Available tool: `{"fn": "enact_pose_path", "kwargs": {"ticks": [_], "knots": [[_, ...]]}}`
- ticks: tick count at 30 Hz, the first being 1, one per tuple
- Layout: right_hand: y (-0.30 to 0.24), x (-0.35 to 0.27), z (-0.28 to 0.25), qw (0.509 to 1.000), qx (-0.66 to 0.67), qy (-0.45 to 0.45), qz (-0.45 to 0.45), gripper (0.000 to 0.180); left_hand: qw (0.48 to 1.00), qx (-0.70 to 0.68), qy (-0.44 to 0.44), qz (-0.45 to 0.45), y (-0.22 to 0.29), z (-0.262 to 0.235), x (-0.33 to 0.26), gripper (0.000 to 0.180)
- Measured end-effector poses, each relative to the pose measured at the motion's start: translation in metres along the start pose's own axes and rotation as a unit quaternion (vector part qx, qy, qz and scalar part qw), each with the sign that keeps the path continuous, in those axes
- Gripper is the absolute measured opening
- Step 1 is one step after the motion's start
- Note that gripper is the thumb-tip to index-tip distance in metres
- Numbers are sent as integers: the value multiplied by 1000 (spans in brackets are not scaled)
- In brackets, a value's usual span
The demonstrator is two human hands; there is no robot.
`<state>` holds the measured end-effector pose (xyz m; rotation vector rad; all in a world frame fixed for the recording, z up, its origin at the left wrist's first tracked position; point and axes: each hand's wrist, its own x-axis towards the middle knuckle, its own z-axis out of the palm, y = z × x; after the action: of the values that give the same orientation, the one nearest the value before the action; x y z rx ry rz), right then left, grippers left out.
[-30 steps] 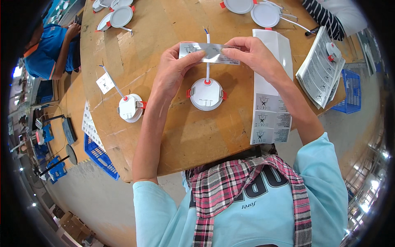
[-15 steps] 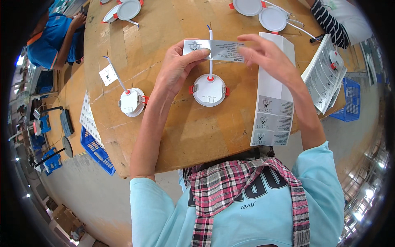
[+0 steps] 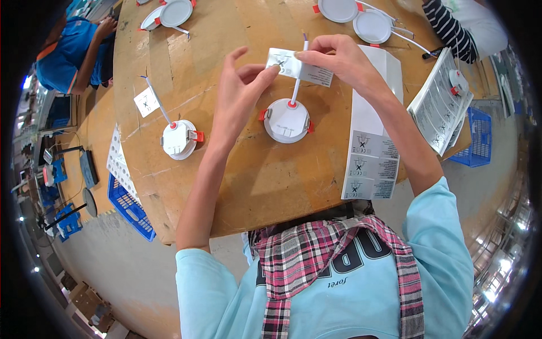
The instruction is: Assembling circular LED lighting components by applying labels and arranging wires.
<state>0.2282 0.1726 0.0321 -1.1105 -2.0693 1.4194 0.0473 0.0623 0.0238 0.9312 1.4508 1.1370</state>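
A silver-and-white adhesive label [image 3: 314, 74] lies across the white cable [image 3: 297, 87] of a round white downlight [image 3: 287, 125]. My left hand [image 3: 240, 93] pinches the label's left end between thumb and a finger, its index finger raised. With thumb and fingertips together, my right hand [image 3: 341, 59] grips the label's upper edge beside the cable. The downlight rests back side up on the table, red-tipped spring clips at its sides. Left of it sits a second downlight [image 3: 179, 139], its cable bearing a folded white label [image 3: 146, 101].
A label sheet [image 3: 370, 164] lies by my right forearm. Further right, more label sheets [image 3: 437, 107] carry a small white lamp [image 3: 458, 80]. Several round lamps [image 3: 373, 27] lie at the far side. Blue crates [image 3: 480, 135] flank the table [image 3: 248, 192]. Two people are nearby.
My right hand has moved left and closed on the label at the cable. My left index finger has lifted. The label is tilted and the cable leans right.
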Motion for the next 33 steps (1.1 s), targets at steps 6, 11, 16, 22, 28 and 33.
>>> {"fn": "enact_pose_path", "kwargs": {"ticks": [6, 11, 16, 22, 28, 33], "knots": [[2, -11, 3, 998, 20, 56, 4, 32, 914, 300, 92, 256, -11, 22, -55, 58], [2, -15, 1, 997, 39, 60, 3, 28, 929, 287, 43, 229, -21, 33, -68, 46], [5, -20, 0, 997, 56, 49, -31, 31, 930, 289, 43, 221, -22, 39, -78, 42], [-3, -26, -4, 999, 23, 36, -10, 38, 921, 318, 32, 221, -18, 43, -83, 43], [-16, -29, -17, 998, -61, 17, -2, 37, 920, 316, 21, 231, -18, 45, -81, 36], [-23, -33, -15, 997, -67, 11, -32, 28, 987, -66, 39, 143, -25, 4, -34, 34]]}}
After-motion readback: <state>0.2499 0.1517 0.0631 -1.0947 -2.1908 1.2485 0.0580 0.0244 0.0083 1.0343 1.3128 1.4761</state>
